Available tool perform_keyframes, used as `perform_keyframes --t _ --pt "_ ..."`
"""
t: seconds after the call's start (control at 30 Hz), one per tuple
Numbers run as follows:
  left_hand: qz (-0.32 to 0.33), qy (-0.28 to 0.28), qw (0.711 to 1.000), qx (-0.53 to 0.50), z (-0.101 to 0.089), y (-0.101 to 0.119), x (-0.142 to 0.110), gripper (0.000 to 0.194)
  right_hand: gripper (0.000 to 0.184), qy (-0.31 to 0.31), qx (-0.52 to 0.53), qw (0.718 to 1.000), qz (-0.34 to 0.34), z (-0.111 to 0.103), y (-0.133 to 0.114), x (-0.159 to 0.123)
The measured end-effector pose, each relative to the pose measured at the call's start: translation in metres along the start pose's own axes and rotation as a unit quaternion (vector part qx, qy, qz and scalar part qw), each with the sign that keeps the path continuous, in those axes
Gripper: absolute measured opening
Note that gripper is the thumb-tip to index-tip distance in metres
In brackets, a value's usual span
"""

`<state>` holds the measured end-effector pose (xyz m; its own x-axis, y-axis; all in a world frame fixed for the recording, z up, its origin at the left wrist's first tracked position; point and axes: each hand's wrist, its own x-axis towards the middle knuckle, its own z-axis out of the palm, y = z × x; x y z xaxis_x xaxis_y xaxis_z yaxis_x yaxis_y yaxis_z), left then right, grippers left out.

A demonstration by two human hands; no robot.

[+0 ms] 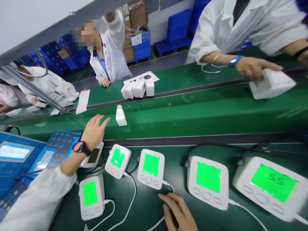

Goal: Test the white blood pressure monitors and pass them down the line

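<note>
My left hand (95,133), with a dark watch on the wrist, reaches over the near edge of the green conveyor belt (192,115). Its fingers are stretched and hold nothing. A white device (121,115) stands on the belt just right of the fingertips, apart from them. My right hand (179,211) is low in the view, fingers spread and bent, just below a white blood pressure monitor (151,168) with a green lit screen. Close by its fingers runs a white cable (169,185) plugged into that monitor. I see no object in this hand.
More lit monitors (208,183) with white cables line the near table. A blue test instrument (56,149) is at left. Black cables (216,146) cross at right. Opposite, a co-worker's hand (255,67) touches a white box-shaped device (271,84); several white units (134,88) stand beyond the belt.
</note>
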<state>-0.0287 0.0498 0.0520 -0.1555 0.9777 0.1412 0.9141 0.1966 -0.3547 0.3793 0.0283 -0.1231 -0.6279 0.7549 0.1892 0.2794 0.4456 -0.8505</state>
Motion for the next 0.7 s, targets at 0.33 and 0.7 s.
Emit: perform_keyframes --t 0.33,0.7 --pt "0.131 -0.068 0.983 -0.109 0.022 0.028 0.141 0.026 0.032 -0.035 -0.122 0.990 0.063 -0.014 -0.016 0.059" --pt "-0.466 0.052 0.675 -0.570 -0.082 0.111 -0.141 0.087 0.045 -0.181 -0.178 0.962 0.101 -0.022 -0.024 0.076"
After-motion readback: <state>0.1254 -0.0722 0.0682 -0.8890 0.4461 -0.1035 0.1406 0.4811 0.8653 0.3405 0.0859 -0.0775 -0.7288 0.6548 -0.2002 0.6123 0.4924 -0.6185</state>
